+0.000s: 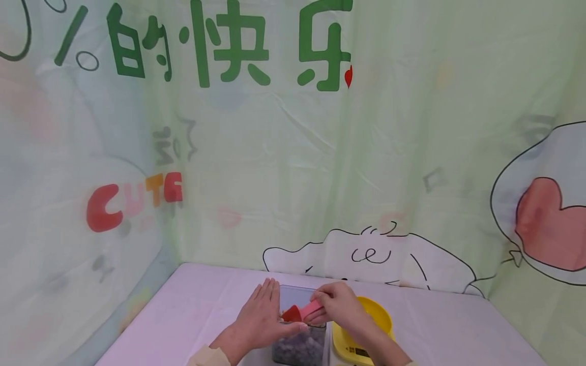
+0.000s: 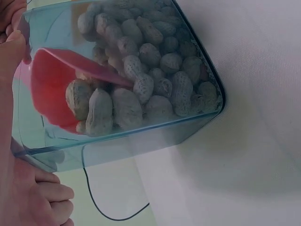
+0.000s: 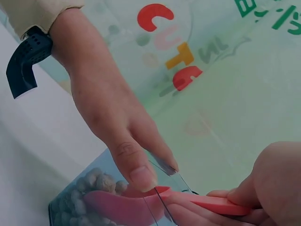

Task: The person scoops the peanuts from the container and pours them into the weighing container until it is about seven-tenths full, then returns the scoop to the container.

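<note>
Hands at peanut container | pale lilac tabletop | printed greenish curtain behind

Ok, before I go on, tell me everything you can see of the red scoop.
The scoop is pinkish-red and smooth, plastic by its look, with a deep flared bowl and a straight handle. The bowl is tilted inside the clear container, its mouth against the peanuts, a few seemingly within it. The handle runs to the right hand, whose grip is on it. I can't tell whether the bowl touches the container's wall.
</note>
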Demonstrator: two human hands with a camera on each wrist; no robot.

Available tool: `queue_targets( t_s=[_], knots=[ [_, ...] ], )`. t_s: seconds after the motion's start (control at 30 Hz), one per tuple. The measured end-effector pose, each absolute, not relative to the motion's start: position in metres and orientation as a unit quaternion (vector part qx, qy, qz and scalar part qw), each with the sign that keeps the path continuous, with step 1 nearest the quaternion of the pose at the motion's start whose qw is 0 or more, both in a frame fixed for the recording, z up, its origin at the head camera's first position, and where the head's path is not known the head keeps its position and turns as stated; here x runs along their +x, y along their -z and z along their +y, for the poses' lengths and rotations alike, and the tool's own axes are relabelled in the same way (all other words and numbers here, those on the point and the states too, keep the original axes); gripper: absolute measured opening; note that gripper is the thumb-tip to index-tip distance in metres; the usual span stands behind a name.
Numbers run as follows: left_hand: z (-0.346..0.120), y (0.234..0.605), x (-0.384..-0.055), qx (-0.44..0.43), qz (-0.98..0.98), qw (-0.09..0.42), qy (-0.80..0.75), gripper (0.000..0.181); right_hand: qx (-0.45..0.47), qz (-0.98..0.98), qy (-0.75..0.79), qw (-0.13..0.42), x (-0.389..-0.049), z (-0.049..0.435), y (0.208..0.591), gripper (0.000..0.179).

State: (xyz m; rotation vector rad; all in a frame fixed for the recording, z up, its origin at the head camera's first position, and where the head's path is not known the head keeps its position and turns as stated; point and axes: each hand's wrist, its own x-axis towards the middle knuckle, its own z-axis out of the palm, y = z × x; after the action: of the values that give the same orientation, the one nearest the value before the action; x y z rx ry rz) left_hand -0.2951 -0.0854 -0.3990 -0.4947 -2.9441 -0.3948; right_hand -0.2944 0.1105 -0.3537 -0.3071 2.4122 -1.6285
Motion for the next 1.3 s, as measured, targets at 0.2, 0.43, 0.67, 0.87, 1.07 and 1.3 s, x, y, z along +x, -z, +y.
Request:
queue_targets(
  t_s=[0.2, 0.43, 0.67, 0.87, 1.07, 1.3],
  knots=[
    [-0.084, 0.398, -0.294, -0.156, -0.977, 0.059, 0.134, 0.119, -0.072, 0.798, 0.584, 0.130, -0.295, 0.112, 0.354, 0.022],
    [-0.084, 0.397, -0.293, -0.155, -0.976, 0.065, 0.140, 0.120, -0.085, 0.794, 0.585, 0.141, -0.293, 0.110, 0.353, 0.023],
    [-0.084, 0.399, -0.294, -0.150, -0.977, 0.065, 0.135, 0.122, -0.077, 0.731, 0.659, 0.160, -0.295, 0.123, 0.359, 0.028],
    [-0.084, 0.400, -0.295, -0.147, -0.978, 0.067, 0.134, 0.121, -0.080, 0.690, 0.695, 0.184, -0.293, 0.130, 0.361, 0.033],
    [-0.084, 0.401, -0.295, -0.147, -0.977, 0.072, 0.138, 0.121, -0.061, 0.666, 0.721, 0.183, -0.291, 0.137, 0.363, 0.035],
    [-0.083, 0.403, -0.295, -0.146, -0.977, 0.083, 0.135, 0.121, -0.045, 0.671, 0.721, 0.168, -0.291, 0.140, 0.367, 0.039]
  ],
)
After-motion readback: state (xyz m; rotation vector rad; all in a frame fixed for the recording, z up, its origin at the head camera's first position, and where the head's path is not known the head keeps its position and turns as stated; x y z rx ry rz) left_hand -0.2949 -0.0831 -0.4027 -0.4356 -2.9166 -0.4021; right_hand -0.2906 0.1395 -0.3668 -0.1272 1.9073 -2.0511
